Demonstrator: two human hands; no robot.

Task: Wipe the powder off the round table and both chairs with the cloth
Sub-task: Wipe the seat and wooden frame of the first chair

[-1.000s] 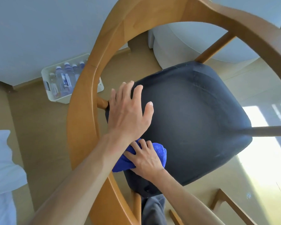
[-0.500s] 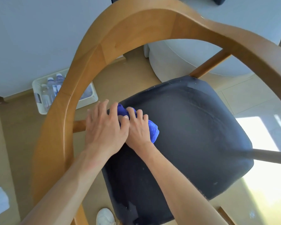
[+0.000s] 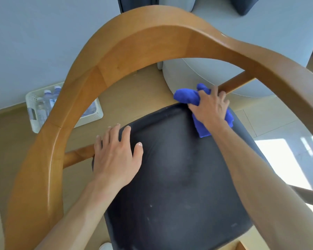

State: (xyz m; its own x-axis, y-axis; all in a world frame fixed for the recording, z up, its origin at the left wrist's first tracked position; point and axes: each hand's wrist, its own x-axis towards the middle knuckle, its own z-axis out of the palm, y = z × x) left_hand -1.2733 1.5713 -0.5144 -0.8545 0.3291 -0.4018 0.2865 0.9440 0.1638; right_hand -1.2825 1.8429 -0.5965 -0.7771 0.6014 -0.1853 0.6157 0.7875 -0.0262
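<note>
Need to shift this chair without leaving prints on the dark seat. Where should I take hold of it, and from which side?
Probably the curved wooden backrest rail, gripped from above at its crown. It arches high over the seat, bare and close to the camera. The left hand lies flat on the seat; the right hand holds the blue cloth.

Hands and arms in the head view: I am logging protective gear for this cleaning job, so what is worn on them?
Nothing shows. The left hand and right hand are bare: no gloves, rings, watch or bands in view. Both forearms are uncovered as far as the bottom edge of the picture, with no sleeve cuff in sight.
</note>
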